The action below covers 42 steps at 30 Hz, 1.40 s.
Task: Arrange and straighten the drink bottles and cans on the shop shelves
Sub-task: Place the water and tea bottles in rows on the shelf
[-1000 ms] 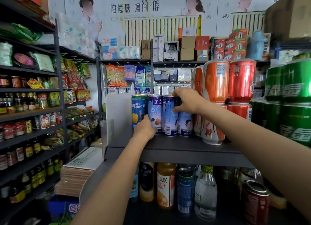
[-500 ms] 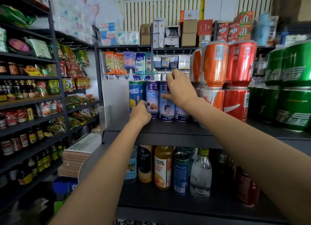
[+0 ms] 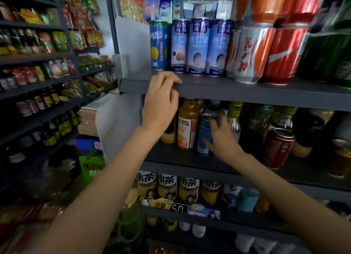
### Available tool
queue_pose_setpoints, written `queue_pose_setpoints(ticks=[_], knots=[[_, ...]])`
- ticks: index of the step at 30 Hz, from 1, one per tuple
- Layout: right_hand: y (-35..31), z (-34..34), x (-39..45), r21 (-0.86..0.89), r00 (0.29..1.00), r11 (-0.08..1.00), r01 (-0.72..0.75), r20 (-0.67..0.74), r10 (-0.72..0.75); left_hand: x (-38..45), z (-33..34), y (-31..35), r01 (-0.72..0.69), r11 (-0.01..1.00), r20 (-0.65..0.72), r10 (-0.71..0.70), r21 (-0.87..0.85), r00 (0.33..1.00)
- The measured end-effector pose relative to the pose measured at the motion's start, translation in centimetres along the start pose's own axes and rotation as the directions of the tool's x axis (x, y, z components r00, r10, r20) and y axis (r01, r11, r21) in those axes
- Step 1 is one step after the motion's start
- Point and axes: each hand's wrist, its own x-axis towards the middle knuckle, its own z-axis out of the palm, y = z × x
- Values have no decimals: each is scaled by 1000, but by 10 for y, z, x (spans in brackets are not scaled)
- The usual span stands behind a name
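On the upper shelf point(image 3: 247, 93) a dark blue can point(image 3: 158, 45) and three light blue cans point(image 3: 198, 45) stand upright in a row, beside an orange-and-white can point(image 3: 250, 52) and a red can point(image 3: 283, 52). My left hand point(image 3: 162, 103) hangs in front of that shelf's edge, its loosely curled fingertips touching the lip and holding nothing. On the middle shelf point(image 3: 180, 157) stand an orange juice bottle point(image 3: 187, 124), a blue can point(image 3: 202, 134) and a clear bottle point(image 3: 234, 115). My right hand point(image 3: 222, 140), fingers spread and blurred, reaches in against the blue can.
A red can point(image 3: 278, 147) stands further right on the middle shelf. Iced tea bottles point(image 3: 168, 187) fill the shelf below. Green cans point(image 3: 326, 54) sit at the upper right. A white divider panel point(image 3: 133, 45) ends the upper shelf. Racks of sauces and snacks point(image 3: 38, 64) line the left aisle.
Both hands have left the blue cans on the upper shelf and dropped. The left is now at the shelf edge, the right inside the middle shelf. The view has tilted downward.
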Motion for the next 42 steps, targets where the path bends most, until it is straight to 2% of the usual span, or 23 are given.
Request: queue_pose_setpoints(ticks=[2,6,10,14,17,21,23,25,27,30,35,37,39,42], knots=[[-6,10,17,10,997,997,-74,-18,75,-15,-2,-2,-22,999,31,21,26,999],[-18,19,19,151,970,981,-121,-191,149,-32,-7,-3,-43,996,152,31,77,988],[-21,1,-1,280,962,954,104,-271,-25,-32,-17,-4,-76,990,236,46,119,971],[-31,-60,-30,348,924,892,289,-347,-164,-21,-32,-1,-4,1000,308,-5,28,951],[-46,-122,-45,381,886,850,364,-423,-190,-7,-40,7,119,988,337,-81,-94,938],[-70,-185,-27,413,798,758,504,-558,-227,10,-52,9,235,959,357,-166,-158,919],[-83,-204,-3,362,734,753,549,-639,-228,16,-57,9,276,944,319,-209,-180,924],[-96,-215,28,340,716,772,537,-668,-204,22,-60,11,325,923,278,-263,-206,924],[-107,-215,59,309,744,827,469,-643,-182,27,-62,12,358,908,246,-304,-218,920],[-116,-192,97,225,824,912,343,-539,-176,33,-57,13,402,901,254,-355,-166,900],[-114,-157,123,220,867,942,252,-483,-119,52,-39,8,522,853,371,-478,-23,797],[-109,-159,127,268,887,916,298,-431,-162,59,-32,8,523,852,385,-482,-4,787],[-101,-168,128,383,897,840,383,-371,-240,65,-26,10,509,857,348,-502,78,792],[-87,-171,120,629,942,704,331,-258,-212,72,-17,1,498,847,298,-531,183,793]])
